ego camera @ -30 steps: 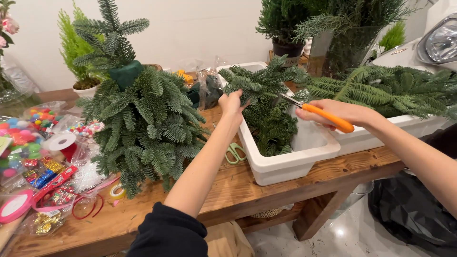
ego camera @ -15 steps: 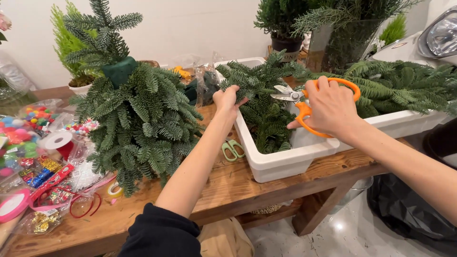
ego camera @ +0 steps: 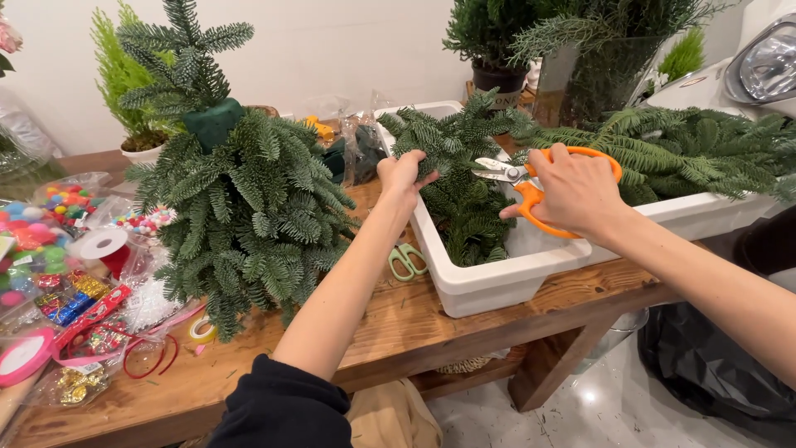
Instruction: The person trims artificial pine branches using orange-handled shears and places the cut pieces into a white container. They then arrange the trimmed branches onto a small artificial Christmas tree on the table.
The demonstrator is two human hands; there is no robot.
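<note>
My left hand (ego camera: 404, 176) grips a green fir branch (ego camera: 448, 141) at the near end of a white rectangular tub (ego camera: 497, 286). My right hand (ego camera: 574, 192) holds orange-handled scissors (ego camera: 531, 192), with the silver blades pointing left at the branch's stem. More cut fir sprigs (ego camera: 468, 220) lie inside the tub under both hands. A small tabletop tree built of fir sprigs (ego camera: 240, 211) on dark green foam (ego camera: 214, 123) stands to the left on the wooden table (ego camera: 398, 323).
Green-handled scissors (ego camera: 406, 260) lie on the table beside the tub. Craft ornaments, pompoms and ribbon rolls (ego camera: 58, 265) crowd the left edge. Long evergreen boughs (ego camera: 688, 149) fill the tub's right part. Potted plants (ego camera: 497, 50) stand behind. A black bag (ego camera: 705, 357) sits on the floor.
My right hand brought the orange scissors left toward the branch and turned them so the blades face the stem. My left hand shifted slightly, keeping hold of the branch.
</note>
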